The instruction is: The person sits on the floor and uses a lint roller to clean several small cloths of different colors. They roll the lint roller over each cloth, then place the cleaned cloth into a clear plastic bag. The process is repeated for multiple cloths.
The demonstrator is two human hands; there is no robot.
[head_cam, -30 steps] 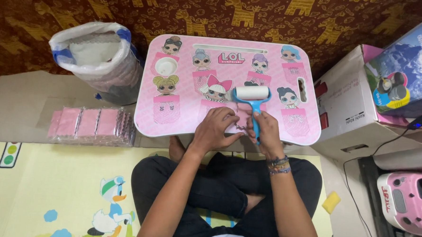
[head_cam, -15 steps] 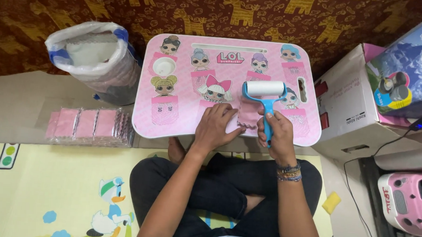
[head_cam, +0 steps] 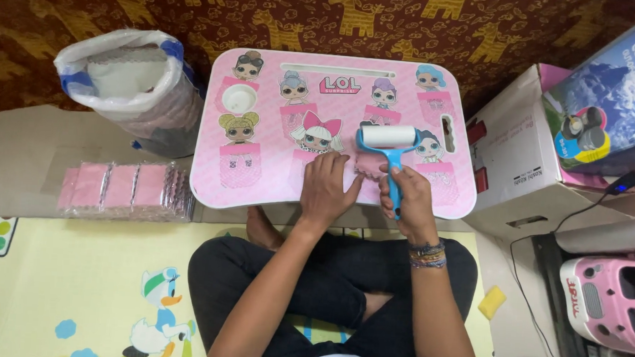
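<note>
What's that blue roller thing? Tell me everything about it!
The lint roller has a white cylinder head on a bright blue, plastic-looking frame and handle. It lies across the pink lap table, head away from the person, just past a small pink scalloped piece. The right hand grips its handle; the left hand rests flat beside it.

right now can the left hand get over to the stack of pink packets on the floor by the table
Probably yes. The left hand lies flat on the pink lap table, holding nothing, and the stack of pink packets sits on that same side, past the table's edge, with only bare floor between.
</note>
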